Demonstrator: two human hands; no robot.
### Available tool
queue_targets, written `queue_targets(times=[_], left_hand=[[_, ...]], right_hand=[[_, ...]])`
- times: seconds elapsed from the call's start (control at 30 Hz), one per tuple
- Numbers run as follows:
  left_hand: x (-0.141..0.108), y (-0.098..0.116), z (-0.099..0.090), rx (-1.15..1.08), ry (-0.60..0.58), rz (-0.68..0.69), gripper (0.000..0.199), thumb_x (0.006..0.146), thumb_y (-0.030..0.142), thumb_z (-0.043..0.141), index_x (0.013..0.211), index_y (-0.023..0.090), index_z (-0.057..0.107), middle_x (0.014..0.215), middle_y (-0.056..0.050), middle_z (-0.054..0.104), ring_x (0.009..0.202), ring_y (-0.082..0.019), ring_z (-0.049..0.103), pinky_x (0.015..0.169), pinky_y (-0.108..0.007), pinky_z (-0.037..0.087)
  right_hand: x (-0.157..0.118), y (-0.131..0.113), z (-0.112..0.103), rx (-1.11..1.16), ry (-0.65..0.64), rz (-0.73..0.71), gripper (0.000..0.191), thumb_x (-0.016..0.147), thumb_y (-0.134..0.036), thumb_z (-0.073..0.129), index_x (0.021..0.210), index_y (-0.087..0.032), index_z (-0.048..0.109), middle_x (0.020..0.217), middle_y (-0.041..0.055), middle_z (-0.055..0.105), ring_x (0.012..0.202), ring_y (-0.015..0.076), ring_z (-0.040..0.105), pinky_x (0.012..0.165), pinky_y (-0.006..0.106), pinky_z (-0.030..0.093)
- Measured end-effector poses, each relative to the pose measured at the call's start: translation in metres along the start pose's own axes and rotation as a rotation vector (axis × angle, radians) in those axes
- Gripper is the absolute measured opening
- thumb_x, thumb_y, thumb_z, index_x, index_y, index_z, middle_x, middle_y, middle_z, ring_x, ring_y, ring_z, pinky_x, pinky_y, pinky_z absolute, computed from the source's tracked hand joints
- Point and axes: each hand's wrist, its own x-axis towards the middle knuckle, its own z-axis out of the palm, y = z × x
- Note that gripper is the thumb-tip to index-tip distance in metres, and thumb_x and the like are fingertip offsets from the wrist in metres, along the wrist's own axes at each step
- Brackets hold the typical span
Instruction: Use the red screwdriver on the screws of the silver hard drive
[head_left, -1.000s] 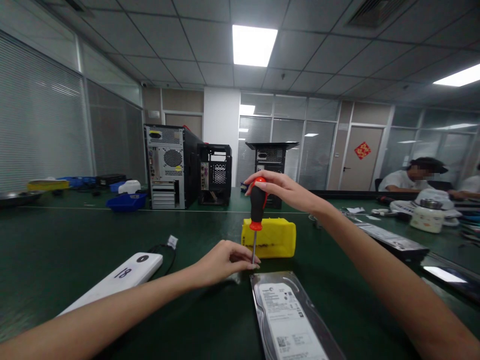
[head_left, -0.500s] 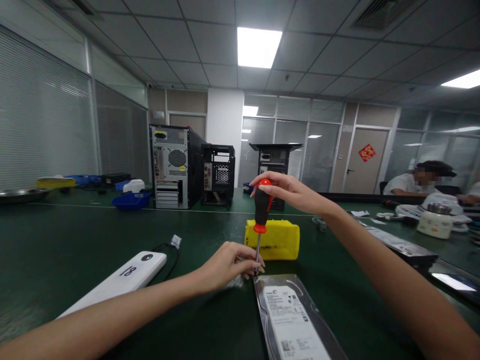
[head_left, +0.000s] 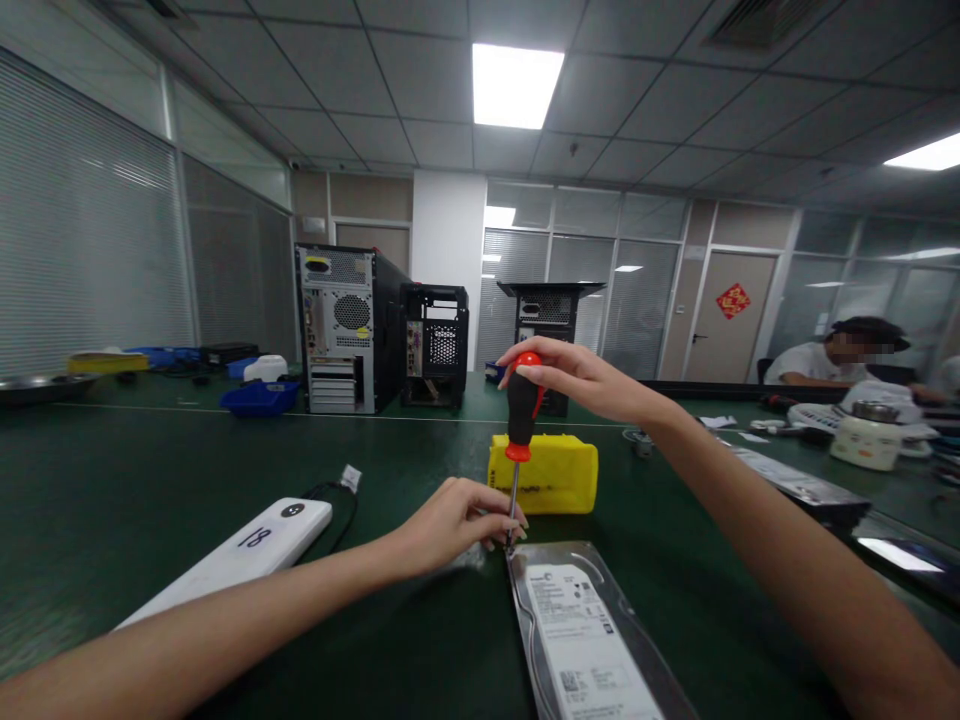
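Observation:
My right hand (head_left: 559, 372) is closed around the top of a red and black screwdriver (head_left: 523, 410), which stands nearly upright with its shaft pointing down. The screwdriver's tip is at the far left corner of a hard drive (head_left: 592, 640), a flat silver box with a white label lying on the green table. My left hand (head_left: 469, 518) has its fingers pinched around the lower shaft, by that corner. Whatever small part lies at the tip is too small to make out. Just behind the hands lies a yellow plastic bin (head_left: 555, 475).
A white power bank (head_left: 255, 550) marked 18 with a short cable lies left. Computer cases (head_left: 337, 330) and a blue tray (head_left: 259, 398) stand farther back. On the right are another drive (head_left: 802, 485), a cream jar (head_left: 866, 440) and a seated person (head_left: 814, 355).
The whole view has shifted very slightly. Both hands, the screwdriver and the hard drive keep the same positions relative to one another.

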Motion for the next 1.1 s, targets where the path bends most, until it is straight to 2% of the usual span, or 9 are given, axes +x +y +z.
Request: queue_targets(times=[0.2,1.1], left_hand=[[-0.0001,-0.0016,0.0003,-0.012,-0.007,-0.003,0.025,0.086,0.027,0.051,0.095,0.011,0.067,0.089,-0.007,0.069,0.079,-0.016,0.063,0.072,-0.025,0.050],[0.0000,0.0017,0.0002,-0.021,-0.018,-0.037,0.025,0.085,0.026,0.052,0.097,0.010,0.067,0.090,-0.008,0.069,0.081,-0.018,0.064,0.073,-0.027,0.050]], right_hand=[[0.0003,0.0015,0.0015,-0.038,0.027,-0.003,0.029,0.090,-0.034,0.047,0.112,-0.016,0.054,0.098,0.0056,0.058,0.090,0.0151,0.056,0.081,0.031,0.047],[0.0016,0.0007,0.0043,-0.007,0.036,0.010,0.031,0.089,-0.035,0.048,0.114,-0.019,0.054,0.100,0.0055,0.058,0.090,0.0157,0.057,0.079,0.031,0.048]])
